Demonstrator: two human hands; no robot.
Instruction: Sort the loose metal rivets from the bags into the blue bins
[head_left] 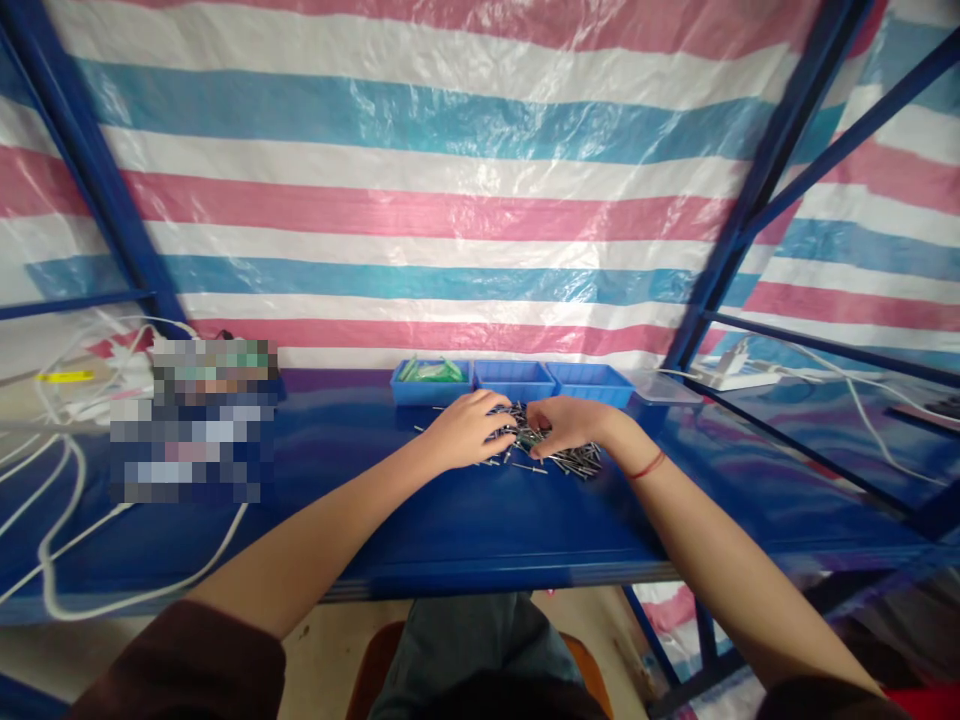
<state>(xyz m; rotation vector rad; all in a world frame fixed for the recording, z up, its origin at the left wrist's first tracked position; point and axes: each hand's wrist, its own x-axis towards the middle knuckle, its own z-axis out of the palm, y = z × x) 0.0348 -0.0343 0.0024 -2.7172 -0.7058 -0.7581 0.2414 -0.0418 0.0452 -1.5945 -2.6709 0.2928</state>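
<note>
A loose pile of thin metal rivets point(576, 460) lies on the blue tabletop, with some strays at its edges. My left hand point(474, 430) rests at the pile's left side, fingers apart and curved over the rivets. From the right, my right hand point(571, 422) reaches over the pile with thumb and fingers apart. No rivet shows clearly held in either hand; the fingertips are partly lost among the pieces. Just behind the hands stand a blue bin point(433, 393) with green-and-clear plastic packets point(431, 371) and two more blue bins, the middle one point(514, 375) and the right one point(591, 381).
White cables point(56, 560) loop over the left of the blue table point(480, 545), near a blurred-out patch. At the right lie a clear plastic lid point(666, 387) and a white power strip point(739, 376). Blue metal posts point(724, 250) and a striped plastic sheet point(450, 210) enclose the table.
</note>
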